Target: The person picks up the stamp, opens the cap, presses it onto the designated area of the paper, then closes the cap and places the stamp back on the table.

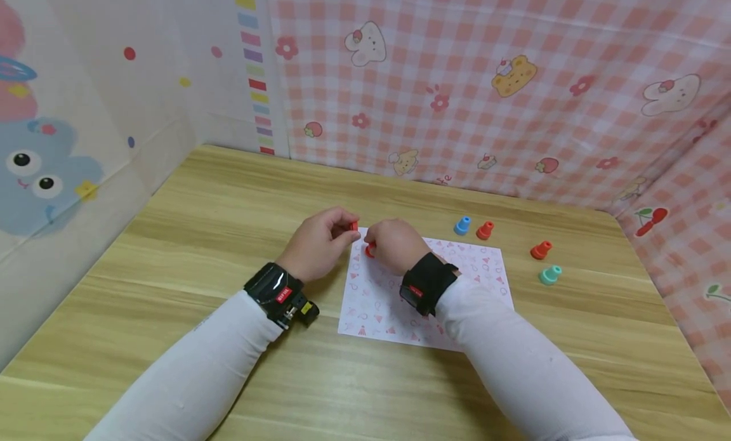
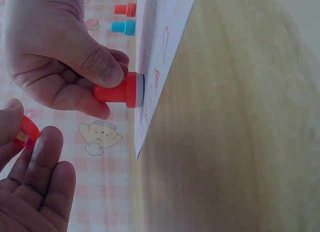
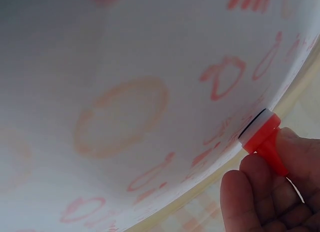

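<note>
My right hand (image 1: 396,245) pinches a red stamp (image 2: 117,94) by its handle, thumb on one side and fingers on the other. The stamp's pale face end is right at the printed paper (image 1: 379,295), near its far left corner. To the left, just off that corner, my left hand (image 1: 315,245) holds a small red cap (image 2: 31,129) between thumb and fingertips, the cap's hollow side showing in the left wrist view. Small red and orange stamped marks (image 3: 225,77) cover the white sheet. My right forearm hides part of the sheet in the head view.
Beyond the paper's far right corner stand a blue stamp (image 1: 463,225) and a red stamp (image 1: 485,230). Another red stamp (image 1: 541,250) and a teal stamp (image 1: 551,275) are farther right on the wooden table (image 1: 228,193). Patterned cloth (image 1: 457,124) hangs behind the table.
</note>
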Motion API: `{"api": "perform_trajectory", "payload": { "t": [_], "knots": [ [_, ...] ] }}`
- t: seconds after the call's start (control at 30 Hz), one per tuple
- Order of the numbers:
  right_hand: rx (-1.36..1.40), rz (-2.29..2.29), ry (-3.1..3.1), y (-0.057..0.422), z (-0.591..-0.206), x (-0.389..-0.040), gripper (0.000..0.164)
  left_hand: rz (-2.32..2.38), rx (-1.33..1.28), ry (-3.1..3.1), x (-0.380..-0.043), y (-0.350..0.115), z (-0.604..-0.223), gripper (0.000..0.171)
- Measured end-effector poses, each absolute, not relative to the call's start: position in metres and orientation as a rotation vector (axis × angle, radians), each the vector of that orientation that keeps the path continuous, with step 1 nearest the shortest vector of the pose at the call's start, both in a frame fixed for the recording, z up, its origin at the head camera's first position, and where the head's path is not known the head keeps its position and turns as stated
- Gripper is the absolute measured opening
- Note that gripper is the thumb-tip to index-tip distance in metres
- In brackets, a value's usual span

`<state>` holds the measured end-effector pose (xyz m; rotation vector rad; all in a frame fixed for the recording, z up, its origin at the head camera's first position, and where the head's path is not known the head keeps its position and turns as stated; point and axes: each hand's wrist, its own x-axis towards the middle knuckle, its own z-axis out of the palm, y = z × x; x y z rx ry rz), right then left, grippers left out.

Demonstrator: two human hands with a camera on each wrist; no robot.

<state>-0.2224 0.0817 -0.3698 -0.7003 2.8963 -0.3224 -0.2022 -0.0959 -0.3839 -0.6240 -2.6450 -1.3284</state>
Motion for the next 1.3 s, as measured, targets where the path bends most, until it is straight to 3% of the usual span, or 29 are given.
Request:
{"api": "perform_trajectory", "payload": {
  "t": [0.77,1.17,1.3],
  "knots": [
    [-0.628,-0.357,2.843,0.085,-0.364,-0.224,0.021,-1.349,-0.625,-2.641,-0.2,-0.098,-0.38,0.021],
    [-0.373,-0.859,2.836,0.121,-0.336,-0.214,0.026,-1.4,-0.61,-2.651,-0.201,-0.095,-0.381,0.022],
    [-0.324,-1.02,2.815,0.125,-0.336,-0.206,0.019,-1.5,-0.639,-2.633,-0.199,-0.093,-0.382,0.021]
  ]
}}
